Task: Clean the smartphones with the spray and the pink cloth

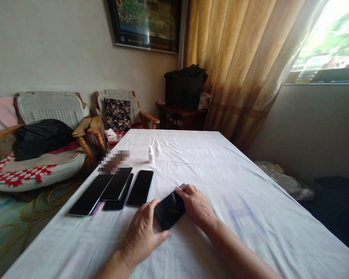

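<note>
A black smartphone (169, 210) is held at a slant just above or on the white tablecloth; I cannot tell whether it touches the cloth. My left hand (141, 236) grips its left edge and near corner, thumb and fingers around it. My right hand (199, 205) is closed on its far right corner, the thumb on the edge of the screen. Left of my hands lies another dark phone (140, 188), face up. Further left several phones overlap, among them a large one (90, 195) and one on top (118, 185). Behind them stands a small white bottle (151, 155).
The table (221, 162) has a creased white cloth. A blurred-out patch (114, 162) covers something at its left edge. Wooden armchairs (50, 106) stand left, with yellow cable (43, 201) on the floor. A cabinet (180, 116) and a curtain (235, 58) are behind; plastic bags (279, 178) lie right.
</note>
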`<action>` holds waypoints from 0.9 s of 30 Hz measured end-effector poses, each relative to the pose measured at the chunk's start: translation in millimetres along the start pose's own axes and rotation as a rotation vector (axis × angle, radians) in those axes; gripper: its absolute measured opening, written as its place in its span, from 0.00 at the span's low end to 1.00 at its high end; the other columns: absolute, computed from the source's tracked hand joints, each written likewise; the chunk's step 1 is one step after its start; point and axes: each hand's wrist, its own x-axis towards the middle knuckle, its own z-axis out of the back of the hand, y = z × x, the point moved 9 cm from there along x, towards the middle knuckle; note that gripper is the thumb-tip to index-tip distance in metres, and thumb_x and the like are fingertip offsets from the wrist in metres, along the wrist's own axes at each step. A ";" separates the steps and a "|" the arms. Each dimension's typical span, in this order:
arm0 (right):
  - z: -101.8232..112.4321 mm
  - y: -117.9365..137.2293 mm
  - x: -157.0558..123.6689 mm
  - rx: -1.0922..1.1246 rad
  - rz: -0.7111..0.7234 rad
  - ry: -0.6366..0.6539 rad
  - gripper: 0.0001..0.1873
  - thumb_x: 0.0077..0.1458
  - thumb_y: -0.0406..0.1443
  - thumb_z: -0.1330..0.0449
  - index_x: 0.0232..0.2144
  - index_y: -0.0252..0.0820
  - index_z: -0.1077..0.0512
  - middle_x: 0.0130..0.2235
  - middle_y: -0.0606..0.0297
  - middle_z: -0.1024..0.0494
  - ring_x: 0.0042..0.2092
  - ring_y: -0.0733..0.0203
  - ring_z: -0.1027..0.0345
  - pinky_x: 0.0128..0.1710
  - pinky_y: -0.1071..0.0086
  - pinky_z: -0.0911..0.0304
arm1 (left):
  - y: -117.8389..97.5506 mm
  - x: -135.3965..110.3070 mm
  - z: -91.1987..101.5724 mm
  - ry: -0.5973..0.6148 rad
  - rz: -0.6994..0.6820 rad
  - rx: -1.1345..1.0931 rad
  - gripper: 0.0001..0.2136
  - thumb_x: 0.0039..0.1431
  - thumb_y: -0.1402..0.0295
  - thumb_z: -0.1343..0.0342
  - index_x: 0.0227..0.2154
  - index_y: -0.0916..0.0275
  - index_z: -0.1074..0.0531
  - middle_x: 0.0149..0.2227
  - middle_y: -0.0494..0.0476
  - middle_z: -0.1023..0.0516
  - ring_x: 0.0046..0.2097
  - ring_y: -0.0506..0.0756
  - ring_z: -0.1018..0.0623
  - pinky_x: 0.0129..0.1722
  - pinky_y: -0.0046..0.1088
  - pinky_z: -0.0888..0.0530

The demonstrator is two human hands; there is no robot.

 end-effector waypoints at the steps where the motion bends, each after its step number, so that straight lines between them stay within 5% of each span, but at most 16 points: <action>1: -0.9 -8.4 0.5 -0.014 -0.035 -0.006 0.23 0.61 0.26 0.48 0.55 0.49 0.29 0.45 0.59 0.25 0.43 0.57 0.31 0.41 0.69 0.37 | -0.2 0.1 0.2 0.000 0.002 -0.002 0.40 0.42 0.72 0.33 0.58 0.57 0.46 0.53 0.63 0.27 0.53 0.66 0.25 0.51 0.48 0.26; 8: -5.3 -43.7 -6.3 -0.055 -0.188 -0.006 0.23 0.62 0.26 0.50 0.54 0.49 0.28 0.44 0.59 0.25 0.42 0.58 0.30 0.39 0.70 0.37 | 0.8 0.3 -0.9 0.005 -0.001 0.005 0.41 0.41 0.70 0.32 0.58 0.57 0.47 0.53 0.65 0.27 0.53 0.66 0.25 0.51 0.49 0.26; 18: -8.3 25.0 -31.5 -0.002 0.109 0.022 0.20 0.63 0.30 0.47 0.55 0.48 0.30 0.41 0.60 0.25 0.39 0.58 0.31 0.38 0.69 0.37 | 0.2 -1.7 0.4 -0.018 -0.022 0.022 0.42 0.39 0.72 0.31 0.58 0.57 0.45 0.52 0.62 0.26 0.51 0.65 0.24 0.50 0.47 0.24; 27: -8.4 -42.3 -14.1 -0.054 -0.174 0.030 0.26 0.60 0.26 0.49 0.55 0.52 0.29 0.45 0.59 0.25 0.43 0.58 0.30 0.38 0.70 0.37 | -1.1 0.5 2.8 -0.028 -0.029 0.038 0.43 0.38 0.70 0.29 0.57 0.58 0.45 0.51 0.63 0.26 0.51 0.66 0.24 0.49 0.47 0.24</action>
